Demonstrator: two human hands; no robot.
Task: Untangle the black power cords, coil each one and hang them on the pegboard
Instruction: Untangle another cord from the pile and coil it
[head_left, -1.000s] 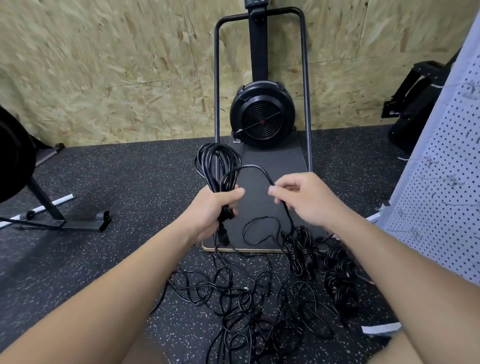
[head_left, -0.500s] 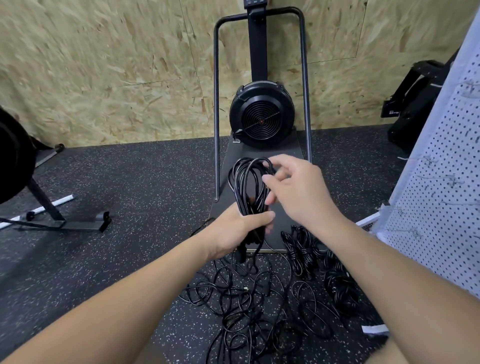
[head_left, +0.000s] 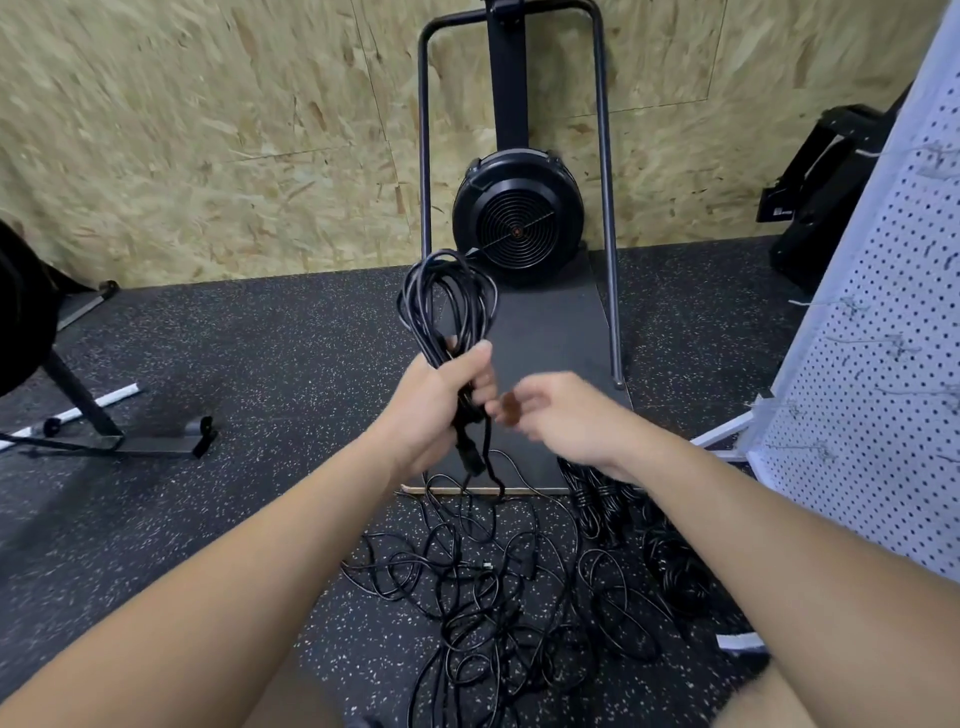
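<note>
My left hand grips a coil of black power cord at its lower end, with the loops standing up above my fist and a plug hanging below it. My right hand is blurred just right of the left one, its fingertips beside the strand under the coil; whether it holds that strand is unclear. A tangle of loose black cords lies on the floor below my hands. Two coiled bundles lie to its right. The white pegboard leans at the right edge.
A black fan machine on a dark platform with a tubular frame stands ahead against the chipboard wall. A black equipment stand sits on the left. Wire hooks stick out of the pegboard. The floor is speckled rubber.
My right hand has dropped from the top of the coil to below my left fist. The coil has moved slightly left and gained a loop.
</note>
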